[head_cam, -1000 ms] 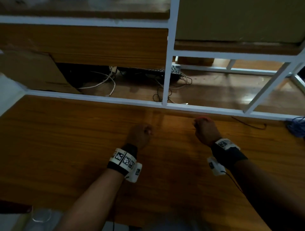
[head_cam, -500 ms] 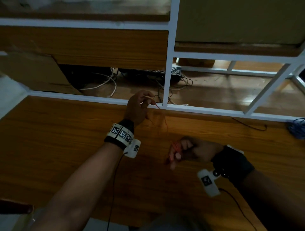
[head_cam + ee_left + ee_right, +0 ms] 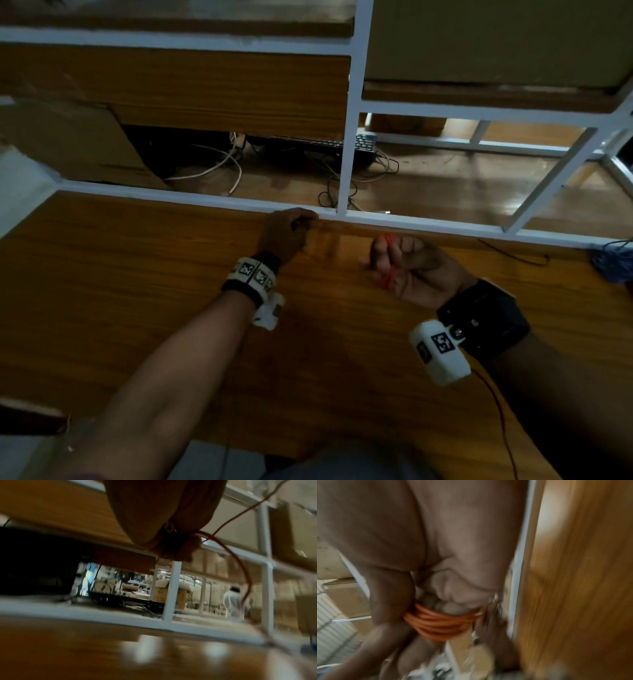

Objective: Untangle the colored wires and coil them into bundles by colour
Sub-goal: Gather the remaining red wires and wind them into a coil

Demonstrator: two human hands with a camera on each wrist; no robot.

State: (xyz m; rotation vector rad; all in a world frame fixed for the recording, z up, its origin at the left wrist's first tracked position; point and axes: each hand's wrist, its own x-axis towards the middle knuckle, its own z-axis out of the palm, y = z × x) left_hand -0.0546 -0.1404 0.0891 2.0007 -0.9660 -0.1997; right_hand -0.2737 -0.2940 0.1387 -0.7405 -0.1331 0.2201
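From above, the right hand is fisted round red wire loops over the table, while the left hand pinches its free end near the far edge. Left wrist view: the strand arcs slack from curled fingers. Right wrist view: the orange-red coil circles the fingers; a jerky pull could slip loops off, I'd guess.

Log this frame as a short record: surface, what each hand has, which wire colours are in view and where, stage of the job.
surface: brown wood-grain tabletop with a white metal frame along its far edge
left hand: pinches the free run of thin red wire near the frame
right hand: grip curled round a coil of red wire looped over its fingers
other wires: blue wire bundle at the table's right edge; thin dark wire lying near it
stage: red wire partly coiled, not yet set down
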